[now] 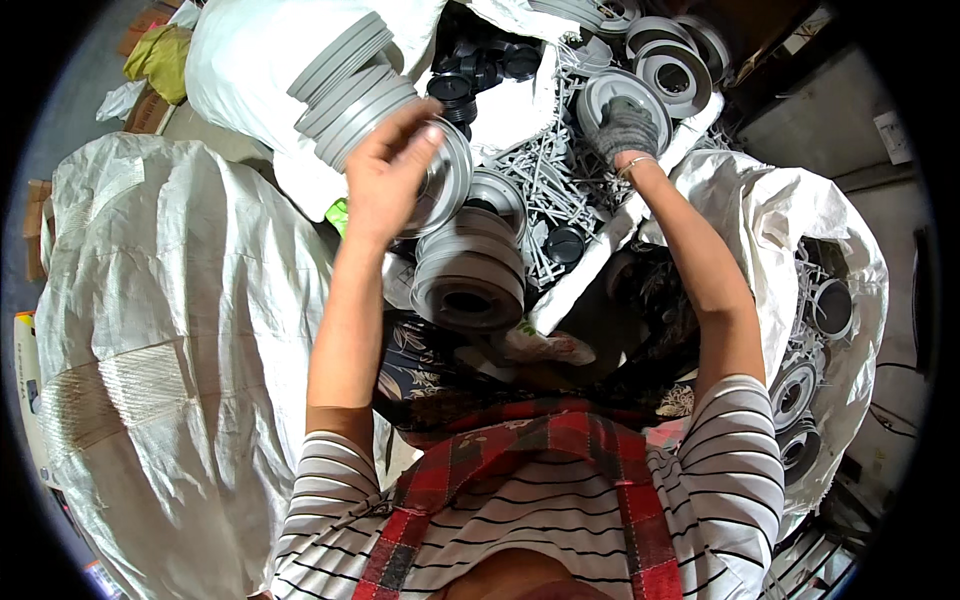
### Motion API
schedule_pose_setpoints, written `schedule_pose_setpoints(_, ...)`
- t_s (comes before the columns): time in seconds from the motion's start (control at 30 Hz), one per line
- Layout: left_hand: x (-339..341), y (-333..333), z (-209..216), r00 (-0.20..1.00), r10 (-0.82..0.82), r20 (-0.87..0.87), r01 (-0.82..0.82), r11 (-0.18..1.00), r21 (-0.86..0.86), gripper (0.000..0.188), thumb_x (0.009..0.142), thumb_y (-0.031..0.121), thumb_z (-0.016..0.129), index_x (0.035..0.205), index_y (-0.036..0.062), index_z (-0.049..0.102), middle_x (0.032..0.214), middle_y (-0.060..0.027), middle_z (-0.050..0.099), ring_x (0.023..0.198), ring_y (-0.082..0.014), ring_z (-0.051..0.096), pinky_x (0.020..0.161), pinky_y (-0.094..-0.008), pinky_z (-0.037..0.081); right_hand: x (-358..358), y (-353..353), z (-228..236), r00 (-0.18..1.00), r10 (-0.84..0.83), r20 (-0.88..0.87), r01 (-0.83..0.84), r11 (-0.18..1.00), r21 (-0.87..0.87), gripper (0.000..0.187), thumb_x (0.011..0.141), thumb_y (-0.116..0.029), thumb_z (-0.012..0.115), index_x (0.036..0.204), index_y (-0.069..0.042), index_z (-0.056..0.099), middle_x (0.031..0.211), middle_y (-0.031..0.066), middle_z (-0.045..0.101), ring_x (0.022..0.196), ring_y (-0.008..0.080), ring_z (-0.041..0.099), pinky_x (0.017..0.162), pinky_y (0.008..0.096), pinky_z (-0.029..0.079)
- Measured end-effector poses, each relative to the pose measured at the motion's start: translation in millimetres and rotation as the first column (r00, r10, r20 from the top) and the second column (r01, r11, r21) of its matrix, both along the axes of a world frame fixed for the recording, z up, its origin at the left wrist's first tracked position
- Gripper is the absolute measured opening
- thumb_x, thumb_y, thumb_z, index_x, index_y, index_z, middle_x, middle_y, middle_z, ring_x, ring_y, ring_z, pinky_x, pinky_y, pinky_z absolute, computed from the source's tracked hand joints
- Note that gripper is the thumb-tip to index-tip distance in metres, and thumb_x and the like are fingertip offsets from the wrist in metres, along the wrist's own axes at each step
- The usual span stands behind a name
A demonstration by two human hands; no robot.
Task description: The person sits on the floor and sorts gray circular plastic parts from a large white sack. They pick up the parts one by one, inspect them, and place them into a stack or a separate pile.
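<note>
My bare left hand (390, 170) lies over the near end of a slanting stack of grey plastic rings (345, 85), its thumb and finger stretched out and a little apart. Partly hidden by this hand is the end ring (456, 185). My right hand (625, 130), in a grey knit glove, grips a round grey plastic flanged disc (592, 97) near its centre; the fingertips are partly out of sight. Between my hands, thin grey plastic sticks (545, 180) lie in a loose heap. Closer to me, another stack of grey rings (468, 262) shows a dark centre hole.
Black round plastic parts (455, 90) sit in a white sack beyond the sticks. More grey rings (675, 75) lie at the far right. A large white woven sack (190, 290) fills the left. On the right, an open white sack (855, 230) holds grey parts.
</note>
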State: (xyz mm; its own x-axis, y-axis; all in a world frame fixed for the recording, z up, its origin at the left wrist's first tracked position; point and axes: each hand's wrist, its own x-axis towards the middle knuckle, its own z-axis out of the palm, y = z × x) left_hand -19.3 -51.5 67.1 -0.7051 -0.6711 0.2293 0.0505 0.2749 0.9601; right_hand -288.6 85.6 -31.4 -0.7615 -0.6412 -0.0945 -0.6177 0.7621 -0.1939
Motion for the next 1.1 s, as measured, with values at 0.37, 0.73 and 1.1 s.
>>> schedule_pose_setpoints(0.37, 5, 20, -17, 0.929, -0.139, -0.343, 0.36, 0.563, 0.744, 0.056, 0.085, 0.032, 0.057, 0.124, -0.0056, 0.045, 0.115, -0.0174, 0.058, 0.106, -0.0265, 0.057, 0.091, -0.0367, 0.046, 27, 14, 26, 0.559, 0.576, 0.596, 0.267, 0.556, -0.787, 0.023, 0.082, -0.013, 0.059, 0.102, -0.002, 0.063, 0.096, 0.0136, 0.067, 0.084, 0.0211, 0.064, 0.077, 0.0293, 0.052)
schedule_pose_setpoints(0.73, 17, 0, -17, 0.94, 0.117, -0.32, 0.135, 0.736, 0.664, 0.04, 0.085, 0.025, 0.054, 0.109, -0.0061, 0.053, 0.096, -0.0138, 0.063, 0.091, -0.0204, 0.061, 0.084, -0.0326, 0.048, 22, -125, -113, 0.918, 0.367, 0.15, -0.379, 0.924, 0.055, 0.025, 0.081, -0.024, 0.061, 0.092, -0.002, 0.065, 0.092, 0.0141, 0.067, 0.079, 0.0252, 0.063, 0.072, 0.0332, 0.049)
schedule_pose_setpoints(1.1, 9, 9, -14, 0.951, 0.034, -0.309, 0.177, 0.758, 0.627, 0.036, 0.085, 0.027, 0.055, 0.106, -0.0022, 0.052, 0.09, -0.011, 0.062, 0.085, -0.0181, 0.061, 0.077, -0.0312, 0.049, 18, -84, 19, 0.98, 0.171, 0.104, -0.081, 0.811, -0.579, 0.033, 0.08, -0.034, 0.062, 0.082, -0.001, 0.067, 0.087, 0.0145, 0.067, 0.075, 0.0292, 0.063, 0.067, 0.0372, 0.047)
